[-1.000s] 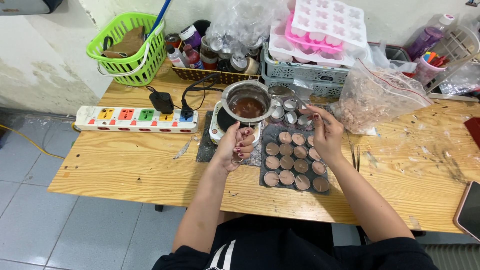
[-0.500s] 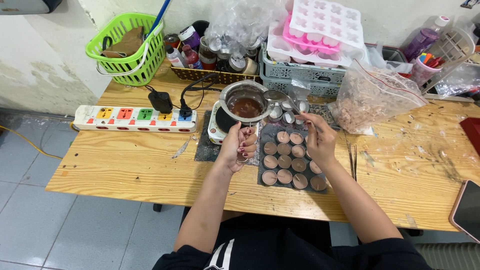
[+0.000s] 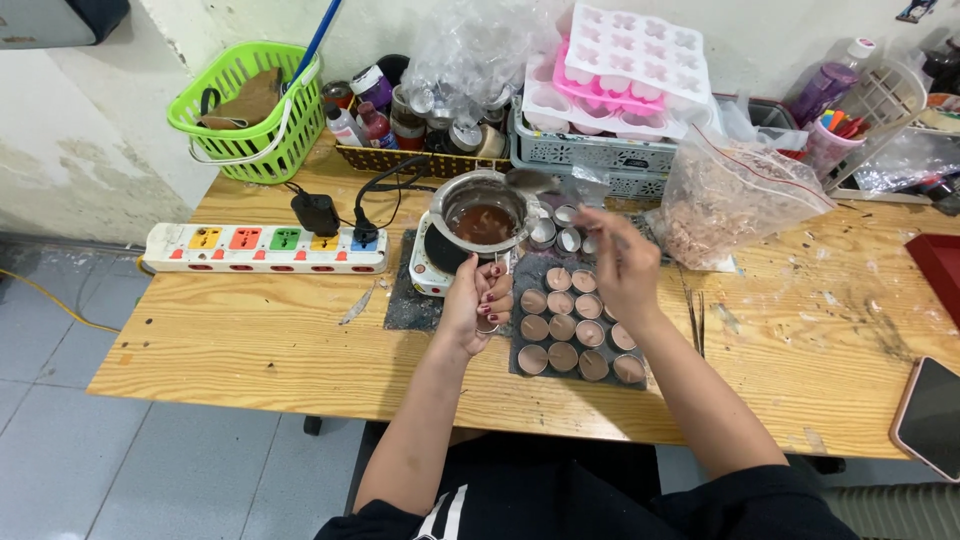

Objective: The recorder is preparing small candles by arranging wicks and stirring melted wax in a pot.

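Note:
My left hand (image 3: 480,302) is closed around a small round metal cup, held just left of a dark mat (image 3: 575,325) that carries several small cups filled with brownish liquid. My right hand (image 3: 622,265) hovers over the far end of that mat, near some empty silver cups (image 3: 558,232); whether it holds anything I cannot tell, since it is blurred. Behind my left hand a metal pot of brown liquid (image 3: 485,215) sits on a small white hot plate (image 3: 428,268). A spoon (image 3: 535,180) rests on the pot's rim.
A white power strip (image 3: 265,249) lies at the left, a green basket (image 3: 248,110) behind it. A plastic bag of pinkish flakes (image 3: 730,200), crates with pink and white moulds (image 3: 620,70), a dark phone (image 3: 930,415) at right. All on a wooden table (image 3: 250,350).
My right hand has lifted from the filled cups toward the empty cups at the back. My left hand has stayed by the mat's left edge with the cup.

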